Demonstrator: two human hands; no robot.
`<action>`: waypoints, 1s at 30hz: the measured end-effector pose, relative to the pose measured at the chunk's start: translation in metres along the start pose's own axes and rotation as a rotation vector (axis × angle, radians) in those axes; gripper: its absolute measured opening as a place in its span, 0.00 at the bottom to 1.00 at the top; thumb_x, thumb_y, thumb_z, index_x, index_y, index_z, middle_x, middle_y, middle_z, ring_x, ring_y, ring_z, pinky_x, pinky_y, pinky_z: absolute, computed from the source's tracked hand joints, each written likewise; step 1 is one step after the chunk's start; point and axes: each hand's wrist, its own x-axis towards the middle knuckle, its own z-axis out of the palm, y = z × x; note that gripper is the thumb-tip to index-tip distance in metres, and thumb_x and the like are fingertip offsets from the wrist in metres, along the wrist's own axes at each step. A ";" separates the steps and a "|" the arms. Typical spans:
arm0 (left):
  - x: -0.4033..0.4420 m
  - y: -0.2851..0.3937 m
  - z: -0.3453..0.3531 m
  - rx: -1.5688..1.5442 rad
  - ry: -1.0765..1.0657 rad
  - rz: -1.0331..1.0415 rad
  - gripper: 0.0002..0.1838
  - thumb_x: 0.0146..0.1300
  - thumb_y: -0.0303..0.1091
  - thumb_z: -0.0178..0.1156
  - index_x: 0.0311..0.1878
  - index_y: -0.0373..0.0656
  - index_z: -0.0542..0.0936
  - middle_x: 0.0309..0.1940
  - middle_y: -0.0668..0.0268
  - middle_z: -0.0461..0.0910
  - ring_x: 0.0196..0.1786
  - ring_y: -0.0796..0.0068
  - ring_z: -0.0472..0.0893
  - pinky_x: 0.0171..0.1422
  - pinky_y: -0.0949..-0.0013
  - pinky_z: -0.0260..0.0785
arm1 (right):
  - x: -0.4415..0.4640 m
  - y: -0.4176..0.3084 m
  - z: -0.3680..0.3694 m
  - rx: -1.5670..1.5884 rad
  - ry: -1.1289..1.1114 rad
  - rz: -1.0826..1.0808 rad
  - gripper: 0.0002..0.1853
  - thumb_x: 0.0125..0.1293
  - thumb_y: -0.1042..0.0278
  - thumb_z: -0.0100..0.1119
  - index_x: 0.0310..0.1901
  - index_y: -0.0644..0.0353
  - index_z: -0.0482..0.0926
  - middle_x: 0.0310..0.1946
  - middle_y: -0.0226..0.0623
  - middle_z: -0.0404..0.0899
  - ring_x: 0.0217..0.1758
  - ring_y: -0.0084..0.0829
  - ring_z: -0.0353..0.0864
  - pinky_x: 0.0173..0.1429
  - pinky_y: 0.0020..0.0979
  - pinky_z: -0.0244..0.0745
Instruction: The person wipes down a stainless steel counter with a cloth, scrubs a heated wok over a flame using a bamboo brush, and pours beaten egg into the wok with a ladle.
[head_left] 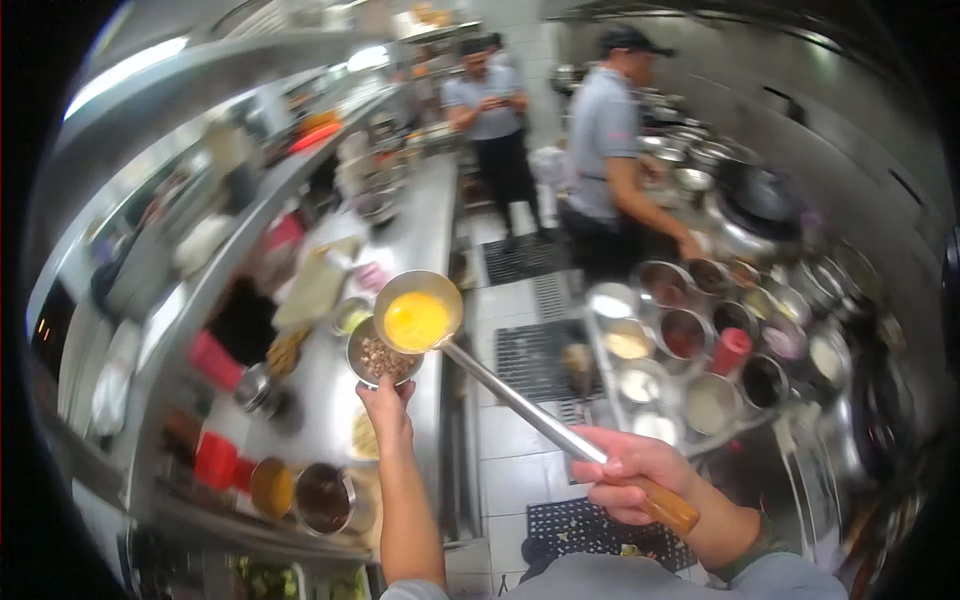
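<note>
My right hand (pixel 635 470) is closed around the wooden end of a long-handled ladle (pixel 520 400). Yellow liquid that looks like beaten egg (pixel 417 318) lies in the ladle's cup, over the left counter. Just below and left of the cup, my left hand (pixel 388 402) grips a small metal bowl (pixel 352 362) from its near side. Brownish chopped pieces (pixel 380 358) fill the bowl; I cannot tell what they are. The ladle's cup covers part of the bowl's far right rim, and whether they touch is unclear.
Pots of sauces and powders crowd the right-hand station (pixel 685 335), with a red squeeze bottle (pixel 732 350) among them. A co-worker (pixel 605 130) reaches over it; another person (pixel 490 110) stands farther back. Containers line the left steel counter (pixel 425 215). Dark mats (pixel 540 355) cover the aisle floor.
</note>
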 end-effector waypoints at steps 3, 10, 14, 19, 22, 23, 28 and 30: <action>-0.064 -0.038 0.110 -0.042 -0.465 -0.082 0.24 0.64 0.26 0.54 0.62 0.39 0.60 0.51 0.54 0.75 0.40 0.67 0.82 0.36 0.68 0.81 | -0.106 -0.011 0.003 -0.026 0.187 -0.251 0.38 0.65 0.76 0.53 0.75 0.59 0.49 0.38 0.34 0.65 0.23 0.20 0.69 0.19 0.25 0.72; -0.339 -0.155 0.375 0.008 -0.900 -0.536 0.21 0.65 0.24 0.52 0.61 0.42 0.66 0.55 0.54 0.77 0.44 0.62 0.82 0.45 0.58 0.80 | -0.344 -0.020 0.000 -0.253 0.580 -0.796 0.41 0.65 0.76 0.51 0.78 0.54 0.47 0.39 0.32 0.67 0.26 0.21 0.70 0.22 0.25 0.71; -0.488 -0.193 0.467 -0.015 -1.201 -0.790 0.17 0.64 0.24 0.53 0.56 0.35 0.71 0.39 0.57 0.78 0.41 0.63 0.81 0.47 0.59 0.81 | -0.448 -0.020 -0.006 -0.325 0.900 -1.041 0.40 0.66 0.75 0.51 0.78 0.53 0.48 0.39 0.32 0.69 0.26 0.20 0.70 0.21 0.26 0.69; -0.625 -0.175 0.524 0.037 -1.370 -0.968 0.14 0.65 0.25 0.56 0.52 0.31 0.72 0.39 0.57 0.74 0.40 0.61 0.80 0.48 0.59 0.82 | -0.566 -0.025 -0.045 -0.239 1.160 -1.265 0.34 0.64 0.78 0.50 0.72 0.54 0.57 0.38 0.32 0.72 0.24 0.20 0.70 0.19 0.27 0.69; -0.655 -0.177 0.534 0.067 -1.416 -0.969 0.13 0.65 0.25 0.56 0.51 0.31 0.71 0.40 0.57 0.75 0.40 0.59 0.82 0.47 0.60 0.83 | -0.618 -0.032 -0.068 -0.257 1.350 -1.290 0.28 0.65 0.77 0.51 0.68 0.57 0.60 0.35 0.30 0.72 0.24 0.21 0.73 0.18 0.27 0.70; -0.658 -0.174 0.530 0.079 -1.442 -0.961 0.14 0.64 0.24 0.56 0.52 0.31 0.71 0.40 0.57 0.75 0.40 0.59 0.82 0.46 0.60 0.83 | -0.635 -0.033 -0.078 -0.272 1.420 -1.269 0.28 0.66 0.77 0.51 0.68 0.58 0.60 0.35 0.30 0.73 0.24 0.21 0.73 0.18 0.27 0.70; -0.638 -0.172 0.494 0.113 -1.551 -0.949 0.19 0.65 0.25 0.56 0.58 0.34 0.71 0.52 0.56 0.78 0.45 0.61 0.83 0.42 0.62 0.83 | -0.683 -0.038 -0.117 -0.377 1.764 -1.142 0.37 0.66 0.78 0.53 0.75 0.61 0.51 0.37 0.33 0.75 0.24 0.23 0.74 0.26 0.28 0.72; -0.624 -0.166 0.473 0.184 -1.531 -0.955 0.22 0.65 0.25 0.56 0.62 0.35 0.69 0.54 0.56 0.78 0.49 0.62 0.83 0.40 0.64 0.83 | -0.694 -0.037 -0.136 -0.457 1.892 -1.057 0.38 0.67 0.79 0.53 0.77 0.63 0.49 0.38 0.36 0.75 0.25 0.23 0.74 0.28 0.28 0.72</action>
